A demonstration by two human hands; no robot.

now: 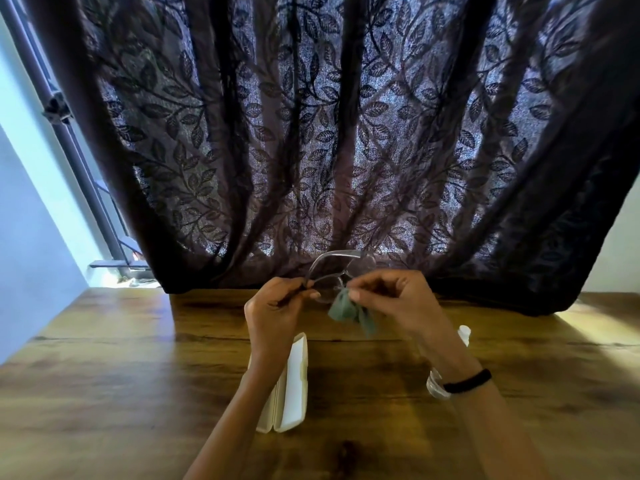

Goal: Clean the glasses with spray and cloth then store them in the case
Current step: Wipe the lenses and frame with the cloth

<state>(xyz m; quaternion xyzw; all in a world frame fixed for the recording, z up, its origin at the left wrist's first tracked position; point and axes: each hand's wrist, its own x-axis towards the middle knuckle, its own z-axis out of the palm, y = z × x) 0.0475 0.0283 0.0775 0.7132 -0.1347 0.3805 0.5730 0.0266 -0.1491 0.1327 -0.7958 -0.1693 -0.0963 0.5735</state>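
- Holding the clear-framed glasses [334, 271] above the wooden table [104, 358], our left hand [273, 306] pinches the frame; our right hand [391, 299] presses the grey-green cloth [349, 311] against a lens
- the white open case [294, 382] lies below; the clear spray bottle [446, 365] sits behind our right wrist

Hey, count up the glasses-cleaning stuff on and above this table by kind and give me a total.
Glasses: 1, held above the table
Cloth: 1, green
Case: 1, white, lying open
Spray bottle: 1, clear, partly behind the right wrist
Total: 4
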